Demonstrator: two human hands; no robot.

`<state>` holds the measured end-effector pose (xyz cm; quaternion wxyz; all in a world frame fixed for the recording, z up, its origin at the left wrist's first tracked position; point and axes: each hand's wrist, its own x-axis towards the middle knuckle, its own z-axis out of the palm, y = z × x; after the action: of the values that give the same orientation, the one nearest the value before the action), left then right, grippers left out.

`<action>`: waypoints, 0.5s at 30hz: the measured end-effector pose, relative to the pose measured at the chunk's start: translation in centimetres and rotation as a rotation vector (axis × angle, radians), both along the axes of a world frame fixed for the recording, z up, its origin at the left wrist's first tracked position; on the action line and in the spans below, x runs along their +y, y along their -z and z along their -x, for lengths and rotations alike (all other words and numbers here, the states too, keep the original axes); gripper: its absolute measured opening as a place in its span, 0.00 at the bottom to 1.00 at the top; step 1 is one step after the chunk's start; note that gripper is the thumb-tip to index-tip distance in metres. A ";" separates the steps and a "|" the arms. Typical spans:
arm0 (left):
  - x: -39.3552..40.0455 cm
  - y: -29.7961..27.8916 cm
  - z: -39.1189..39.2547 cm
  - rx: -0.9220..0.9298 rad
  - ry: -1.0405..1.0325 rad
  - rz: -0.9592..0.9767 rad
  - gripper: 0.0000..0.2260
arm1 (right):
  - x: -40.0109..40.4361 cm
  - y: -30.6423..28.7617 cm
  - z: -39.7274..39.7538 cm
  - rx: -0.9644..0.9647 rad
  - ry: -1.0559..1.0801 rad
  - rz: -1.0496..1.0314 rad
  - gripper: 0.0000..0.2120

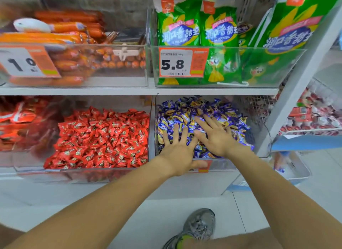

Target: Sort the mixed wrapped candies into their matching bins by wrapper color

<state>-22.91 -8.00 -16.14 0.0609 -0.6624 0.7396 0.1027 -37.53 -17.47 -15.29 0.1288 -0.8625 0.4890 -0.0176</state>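
Head view: both hands [180, 148] [216, 137] lie flat, fingers spread, on blue candies [185, 109]; red candies [103, 137] fill the neighbouring bin.

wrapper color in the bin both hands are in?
Blue-purple with yellow, per the head view: candies under the left hand and right hand.

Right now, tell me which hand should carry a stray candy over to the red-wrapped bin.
Probably left: the left hand lies nearer the clear bin of red-wrapped candies than the right hand.
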 end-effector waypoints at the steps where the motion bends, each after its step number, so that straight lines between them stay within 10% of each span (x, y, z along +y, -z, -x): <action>1: 0.4 -0.2 -0.2 -0.035 0.017 0.026 0.44 | 0.1 0.7 0.3 -0.042 0.005 -0.052 0.28; 8: 5.7 -1.6 -3.8 0.045 0.148 0.542 0.38 | 2.7 -0.9 -0.6 -0.096 0.032 0.152 0.29; 15: 15.4 1.1 -16.2 0.137 -0.174 0.683 0.15 | 14.4 -1.8 -9.7 -0.431 -0.608 0.394 0.14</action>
<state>-6.71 7.38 -17.22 -0.2226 -0.6965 0.6746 -0.1014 -27.79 -3.10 -13.53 0.0601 -0.9522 0.1615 -0.2521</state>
